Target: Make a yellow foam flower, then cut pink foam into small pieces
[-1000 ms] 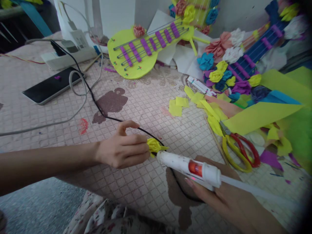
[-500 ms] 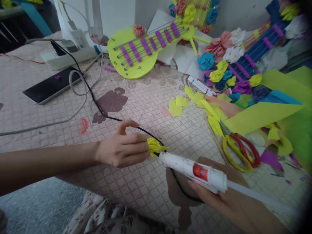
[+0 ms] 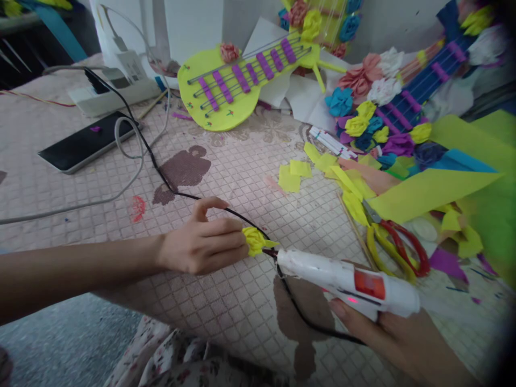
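Smooth plastic on the glue gun, crinkled matt paper in the flower, and there's a glossy-faced phone!

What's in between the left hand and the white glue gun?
The head view shows a crumpled yellow flower, held by the left hand, near the dark nozzle of the glue gun; a black cable passes close.

Dimly and softly lit, with a red glow on the hot-glue gun, blurring at the glue stick behind it and darkening to black well right of it.
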Action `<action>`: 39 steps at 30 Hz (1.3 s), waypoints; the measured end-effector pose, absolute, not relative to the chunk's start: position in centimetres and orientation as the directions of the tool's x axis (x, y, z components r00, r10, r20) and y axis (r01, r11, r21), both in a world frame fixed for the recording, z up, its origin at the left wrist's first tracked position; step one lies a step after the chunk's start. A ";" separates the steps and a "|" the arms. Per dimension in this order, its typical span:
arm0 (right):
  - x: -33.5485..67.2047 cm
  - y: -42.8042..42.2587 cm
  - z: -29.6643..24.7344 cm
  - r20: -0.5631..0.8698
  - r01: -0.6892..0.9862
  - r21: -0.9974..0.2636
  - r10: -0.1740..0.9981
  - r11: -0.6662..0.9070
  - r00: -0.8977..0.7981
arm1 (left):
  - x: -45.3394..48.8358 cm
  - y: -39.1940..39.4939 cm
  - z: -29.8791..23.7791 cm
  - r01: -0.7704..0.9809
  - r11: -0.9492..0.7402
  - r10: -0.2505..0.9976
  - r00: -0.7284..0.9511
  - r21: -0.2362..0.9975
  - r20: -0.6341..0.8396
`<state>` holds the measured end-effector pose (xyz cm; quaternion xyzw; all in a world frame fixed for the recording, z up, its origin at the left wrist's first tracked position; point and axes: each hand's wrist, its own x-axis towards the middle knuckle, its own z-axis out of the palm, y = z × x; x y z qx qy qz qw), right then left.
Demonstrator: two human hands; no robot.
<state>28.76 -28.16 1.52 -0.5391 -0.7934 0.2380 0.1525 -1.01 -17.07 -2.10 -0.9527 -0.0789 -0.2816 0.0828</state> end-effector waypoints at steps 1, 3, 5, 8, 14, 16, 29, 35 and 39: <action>28.9 -28.2 1.4 0.000 0.798 -0.523 0.936 0.301 -0.353 | -1.0 -17.1 -2.1 0.200 -0.974 0.108 0.829 -0.110 0.549; 28.9 -28.0 1.3 0.041 0.814 -0.510 0.953 0.277 -0.299 | -1.0 -17.1 -2.0 0.211 -0.972 0.121 0.831 -0.106 0.544; 28.7 -27.5 1.4 0.077 0.805 -0.542 0.968 0.242 -0.240 | -1.0 -17.1 -1.9 0.219 -0.970 0.128 0.832 -0.107 0.540; 28.3 -26.0 1.4 0.105 0.794 -0.587 0.988 0.155 -0.115 | -1.0 -17.2 -1.8 0.222 -0.971 0.139 0.825 -0.089 0.548; 28.6 -20.4 -0.4 0.182 0.838 -0.545 0.972 -0.026 0.149 | -0.7 -17.4 -2.1 0.243 -0.969 0.168 0.803 -0.056 0.572; 28.7 -18.1 -1.2 0.227 0.850 -0.527 0.961 -0.015 0.157 | -0.6 -17.4 -2.0 0.248 -0.967 0.170 0.798 -0.057 0.579; 29.1 -11.6 -4.1 0.394 0.861 -0.499 0.911 0.098 0.125 | -0.5 -17.6 -2.1 0.275 -0.961 0.239 0.801 0.017 0.549; 30.3 -12.9 -4.0 0.347 0.805 -0.578 0.933 0.131 0.098 | -0.5 -17.4 -2.2 0.275 -0.961 0.236 0.799 0.012 0.553; 31.0 -13.6 -4.0 0.348 0.734 -0.657 0.933 0.173 0.092 | -0.5 -17.4 -2.2 0.268 -0.963 0.245 0.811 0.034 0.532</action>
